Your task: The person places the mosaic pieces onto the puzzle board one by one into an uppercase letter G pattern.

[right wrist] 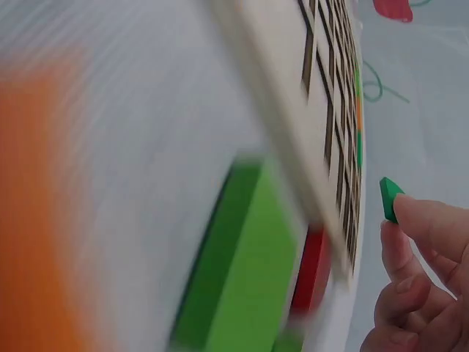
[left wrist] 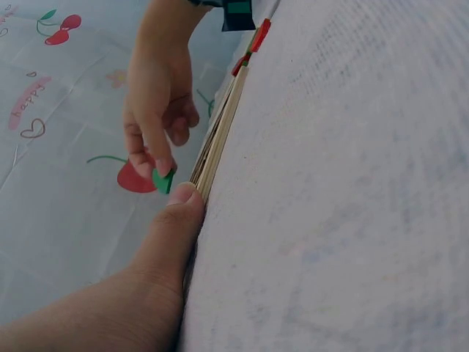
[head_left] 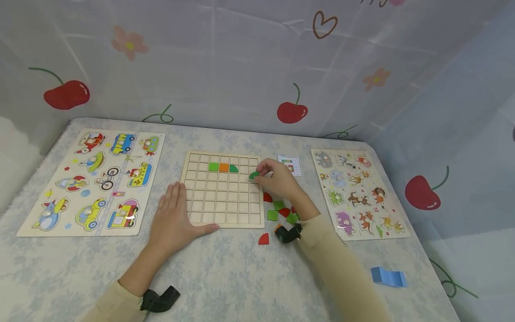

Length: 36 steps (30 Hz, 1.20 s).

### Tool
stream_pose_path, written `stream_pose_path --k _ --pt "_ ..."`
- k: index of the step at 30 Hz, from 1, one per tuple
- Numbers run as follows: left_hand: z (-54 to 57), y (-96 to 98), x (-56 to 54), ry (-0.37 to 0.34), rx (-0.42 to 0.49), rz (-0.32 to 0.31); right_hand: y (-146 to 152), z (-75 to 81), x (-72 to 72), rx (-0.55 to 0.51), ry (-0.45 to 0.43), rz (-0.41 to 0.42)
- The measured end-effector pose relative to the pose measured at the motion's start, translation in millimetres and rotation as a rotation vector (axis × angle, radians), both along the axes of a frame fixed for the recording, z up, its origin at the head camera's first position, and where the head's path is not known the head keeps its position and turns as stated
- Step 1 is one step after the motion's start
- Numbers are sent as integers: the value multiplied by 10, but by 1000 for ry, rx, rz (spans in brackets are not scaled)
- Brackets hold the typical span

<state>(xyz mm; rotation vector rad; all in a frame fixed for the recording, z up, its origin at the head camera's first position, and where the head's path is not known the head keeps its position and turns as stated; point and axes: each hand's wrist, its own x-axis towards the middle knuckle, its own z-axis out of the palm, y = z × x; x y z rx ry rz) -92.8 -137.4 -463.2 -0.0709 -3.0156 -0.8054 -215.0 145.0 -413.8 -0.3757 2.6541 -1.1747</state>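
Note:
A square wooden grid board (head_left: 225, 197) lies mid-table. In its second row sit a light green square (head_left: 213, 167), an orange square (head_left: 224, 167) and a dark green quarter-circle piece (head_left: 233, 168), side by side. My right hand (head_left: 277, 179) pinches another dark green quarter-circle piece (head_left: 254, 175) between thumb and fingers, above the board's right columns. The same piece (right wrist: 389, 199) shows at the fingertips in the right wrist view. My left hand (head_left: 173, 214) rests along the board's left and lower-left edge, fingers straight, its thumb touching the front rim.
Loose red and green pieces (head_left: 272, 215) lie right of the board, with a red quarter-circle (head_left: 263, 239) nearer me. A small pattern card (head_left: 289, 165) is behind them. Vehicle (head_left: 92, 183) and animal (head_left: 360, 194) peg puzzles flank the board. A blue block (head_left: 389, 277) lies at right.

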Motion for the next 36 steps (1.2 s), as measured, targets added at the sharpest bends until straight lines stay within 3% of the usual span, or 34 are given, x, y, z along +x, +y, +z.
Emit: stream_pose_path --k 11,17,26,36 --pt "-7 -8 17 2 -6 2 -753 -15 -157 -33 -15 76" --pt "-31 -12 20 11 -11 2 -1029 -54 -193 -22 -11 67" --pt "-51 2 3 16 -10 -3 -1304 -91 -171 41 35 40" --pt "-28 -11 3 32 -22 -7 -1402 -48 -159 149 80 30"
